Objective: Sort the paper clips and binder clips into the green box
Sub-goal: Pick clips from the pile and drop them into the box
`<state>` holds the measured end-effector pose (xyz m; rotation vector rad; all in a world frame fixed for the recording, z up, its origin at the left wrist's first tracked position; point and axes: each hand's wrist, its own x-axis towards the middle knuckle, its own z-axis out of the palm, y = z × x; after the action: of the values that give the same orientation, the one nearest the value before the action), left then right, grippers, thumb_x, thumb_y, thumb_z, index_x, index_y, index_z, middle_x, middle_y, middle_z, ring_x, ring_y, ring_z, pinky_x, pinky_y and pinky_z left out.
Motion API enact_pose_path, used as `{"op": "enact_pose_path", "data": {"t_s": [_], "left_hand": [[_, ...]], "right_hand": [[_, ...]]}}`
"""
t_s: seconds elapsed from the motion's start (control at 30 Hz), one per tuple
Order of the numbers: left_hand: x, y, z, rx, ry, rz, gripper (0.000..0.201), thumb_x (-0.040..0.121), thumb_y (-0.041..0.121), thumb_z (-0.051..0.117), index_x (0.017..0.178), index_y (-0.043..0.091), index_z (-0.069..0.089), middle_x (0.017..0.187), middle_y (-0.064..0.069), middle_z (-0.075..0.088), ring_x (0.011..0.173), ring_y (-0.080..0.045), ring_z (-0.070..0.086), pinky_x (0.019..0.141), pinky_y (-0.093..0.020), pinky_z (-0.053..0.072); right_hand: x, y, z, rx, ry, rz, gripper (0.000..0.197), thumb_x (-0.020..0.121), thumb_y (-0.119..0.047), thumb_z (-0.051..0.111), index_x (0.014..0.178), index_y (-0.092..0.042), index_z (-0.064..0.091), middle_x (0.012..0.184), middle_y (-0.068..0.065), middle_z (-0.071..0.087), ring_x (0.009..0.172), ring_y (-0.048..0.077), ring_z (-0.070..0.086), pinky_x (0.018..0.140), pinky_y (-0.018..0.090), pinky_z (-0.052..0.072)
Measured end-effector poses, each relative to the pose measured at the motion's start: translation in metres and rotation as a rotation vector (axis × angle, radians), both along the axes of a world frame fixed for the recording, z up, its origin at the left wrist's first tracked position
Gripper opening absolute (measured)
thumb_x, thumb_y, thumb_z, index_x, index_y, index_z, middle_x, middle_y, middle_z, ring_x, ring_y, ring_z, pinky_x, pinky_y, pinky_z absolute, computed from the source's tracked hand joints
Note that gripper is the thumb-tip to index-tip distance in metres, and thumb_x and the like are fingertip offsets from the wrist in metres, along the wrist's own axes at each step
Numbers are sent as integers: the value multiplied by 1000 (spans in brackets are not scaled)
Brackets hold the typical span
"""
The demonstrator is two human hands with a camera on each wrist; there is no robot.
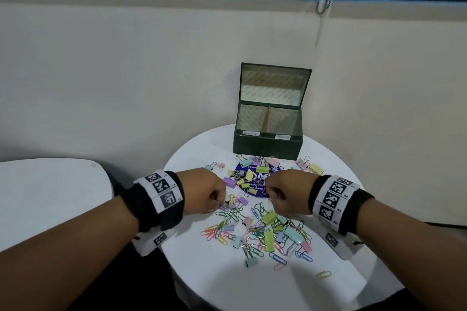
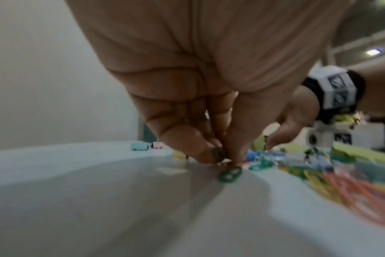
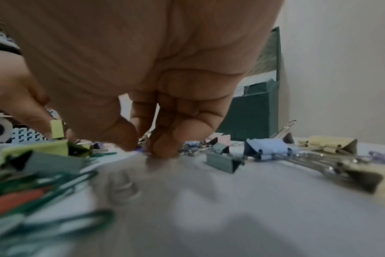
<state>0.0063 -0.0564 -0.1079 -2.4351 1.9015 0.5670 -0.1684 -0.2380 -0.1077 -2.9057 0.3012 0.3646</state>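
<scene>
The head camera is looking down and forward from above at the round white table (image 1: 202, 285) against a cream wall. Each wrist camera is peering from just above the tabletop along its own curled fingers, both sharing the scattered pastel clips (image 1: 255, 232).

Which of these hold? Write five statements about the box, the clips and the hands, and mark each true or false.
1. The green box has its lid open. True.
2. The box has one undivided compartment. False: a divider splits it in two.
3. The left hand and the right hand are both down among the clips on the round white table. True.
4. The box is already full of clips. False: both compartments look empty; the clips lie on the table.
5. The box stands at the table's near edge. False: it stands at the far edge, by the wall.
</scene>
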Motion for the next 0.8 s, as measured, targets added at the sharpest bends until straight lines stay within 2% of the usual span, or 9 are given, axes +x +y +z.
{"op": "enact_pose_path", "data": {"t_s": [0.1, 0.17, 0.27, 0.37, 0.47, 0.53, 0.67, 0.73, 0.8], "left_hand": [[17, 2, 2, -81, 132, 132, 5, 86, 24, 67, 85, 28, 70, 78, 17, 67, 68, 2, 58, 69, -17, 46], [29, 3, 3, -132, 405, 258, 13, 85, 13, 71, 80, 25, 71, 74, 10, 70, 59, -7, 60, 64, -23, 50], [37, 8, 5, -186, 807, 396, 9, 81, 3, 74, 84, 8, 67, 75, -5, 70, 59, -11, 63, 54, -25, 53], [41, 12, 3, -207, 1066, 473, 39, 65, 3, 84, 99, -4, 66, 72, -9, 67, 65, -17, 68, 51, -23, 53], [40, 11, -1, -246, 1193, 541, 12, 85, -2, 67, 93, 6, 73, 72, -10, 61, 65, -20, 69, 50, -24, 53], [39, 9, -3, -278, 1258, 619, 16, 92, -2, 59, 87, 6, 72, 73, -11, 58, 62, -19, 68, 48, -22, 53], [33, 3, -5, -306, 1263, 683, 7, 93, 7, 62, 96, 1, 65, 77, -9, 63, 55, -11, 59, 45, -18, 47], [32, 0, -6, -280, 1137, 698, 11, 94, 7, 61, 104, 4, 66, 80, -7, 64, 51, -9, 51, 42, -16, 41], [31, -2, -5, -222, 898, 644, 24, 98, 5, 53, 121, 8, 61, 79, -4, 65, 50, -9, 47, 42, -16, 38]], "right_hand": [[2, -2, 5, 76, -85, -71, 17, 88, -13, 48, 87, -29, 54, 73, -9, 58, 65, 8, 50, 69, 29, 50], [5, -1, 10, 150, -60, -93, 24, 92, -10, 45, 99, -28, 59, 80, -11, 59, 71, 7, 54, 77, 29, 50], [13, 4, 11, 149, 44, -67, 19, 95, -15, 44, 83, -17, 58, 83, -1, 61, 78, 16, 53, 81, 35, 50], [17, 11, 4, 97, 134, -115, 25, 91, -40, 54, 74, -23, 55, 73, -3, 60, 67, 14, 52, 75, 38, 56], [20, 17, -2, 83, 176, -105, 29, 88, -45, 63, 71, -22, 55, 68, -1, 54, 64, 16, 49, 75, 38, 56], [21, 17, -4, 157, 147, -119, 24, 84, -32, 69, 66, -23, 55, 66, -2, 54, 62, 15, 51, 75, 39, 58], [16, 12, -3, 282, 138, -165, 15, 76, -17, 74, 68, -19, 61, 67, 0, 64, 62, 16, 62, 71, 40, 61], [13, 6, 1, 319, 133, -181, 19, 77, -19, 77, 66, -20, 61, 73, 2, 71, 73, 18, 71, 76, 41, 62], [10, -3, 7, 316, 115, -209, 22, 78, -19, 76, 65, -20, 59, 74, 0, 71, 81, 14, 72, 79, 38, 61]]}}
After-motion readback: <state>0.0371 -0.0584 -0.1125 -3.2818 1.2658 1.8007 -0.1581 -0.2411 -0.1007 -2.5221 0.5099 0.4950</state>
